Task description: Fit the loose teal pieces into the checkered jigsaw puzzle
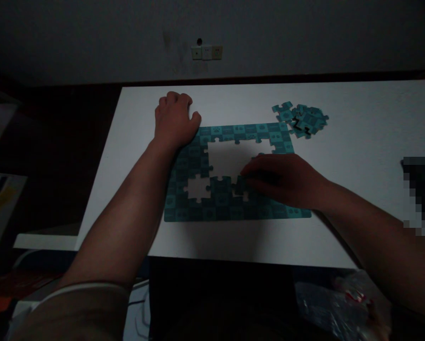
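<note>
A teal checkered jigsaw puzzle (219,213) lies partly assembled, its outer border joined around a large opening and a smaller gap at lower left. At its upper left corner rests my left hand (175,116), thumb apart from loosely bent fingers, holding nothing. My right hand (287,180) reaches over the puzzle's right half, fingers pinched at a small puzzle piece (238,183) above a gap in the lower middle. The fingers hide part of that piece and the area beneath. Loose puzzle pieces (310,121) are heaped beyond the upper right corner.
The white table (358,166) stands near a grey wall with sockets (207,52). A dark pixelated object (423,194) is at the right edge. Below the table's front edge lies a clear plastic bag (343,303).
</note>
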Action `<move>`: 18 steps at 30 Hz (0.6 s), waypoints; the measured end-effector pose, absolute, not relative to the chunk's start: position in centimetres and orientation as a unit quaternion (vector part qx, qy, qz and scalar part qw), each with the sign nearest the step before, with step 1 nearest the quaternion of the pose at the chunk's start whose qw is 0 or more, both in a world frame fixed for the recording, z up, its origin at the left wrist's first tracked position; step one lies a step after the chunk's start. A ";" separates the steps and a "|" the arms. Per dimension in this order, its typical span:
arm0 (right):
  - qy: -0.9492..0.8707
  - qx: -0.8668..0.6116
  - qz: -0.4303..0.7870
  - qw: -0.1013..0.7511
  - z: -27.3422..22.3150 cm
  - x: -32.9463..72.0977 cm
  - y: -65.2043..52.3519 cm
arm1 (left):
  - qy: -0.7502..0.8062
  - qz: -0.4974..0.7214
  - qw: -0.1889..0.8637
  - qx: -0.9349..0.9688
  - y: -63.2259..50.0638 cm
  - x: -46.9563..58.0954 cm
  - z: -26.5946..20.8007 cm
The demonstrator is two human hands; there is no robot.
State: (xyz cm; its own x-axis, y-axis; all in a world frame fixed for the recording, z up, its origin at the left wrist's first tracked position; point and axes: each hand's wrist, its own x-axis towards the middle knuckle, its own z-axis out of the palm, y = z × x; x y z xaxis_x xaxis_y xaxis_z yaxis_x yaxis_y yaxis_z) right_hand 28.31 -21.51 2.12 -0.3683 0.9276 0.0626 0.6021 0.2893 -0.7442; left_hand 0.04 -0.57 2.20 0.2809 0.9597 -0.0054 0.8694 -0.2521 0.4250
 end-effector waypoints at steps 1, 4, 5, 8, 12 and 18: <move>-0.768 -0.495 0.317 0.253 2.0 28.4 -21.4 | 0.582 0.132 0.175 0.783 -0.6 0.0 2.2; -0.777 -0.487 0.307 0.255 1.7 28.7 -21.3 | 0.574 0.133 0.172 0.790 -0.8 -0.3 2.4; -0.777 -0.488 0.306 0.255 1.7 28.7 -21.3 | 0.574 0.135 0.172 0.789 -0.8 -0.3 2.4; -0.778 -0.489 0.305 0.252 1.8 28.6 -21.3 | 0.572 0.136 0.184 0.788 -0.9 -0.3 2.5; -0.779 -0.482 0.307 0.258 1.9 28.5 -21.3 | 0.573 0.139 0.202 0.782 -1.0 -0.2 2.6; -0.782 -0.487 0.302 0.246 2.5 28.3 -21.5 | 0.576 0.160 0.210 0.774 -0.7 -0.1 2.1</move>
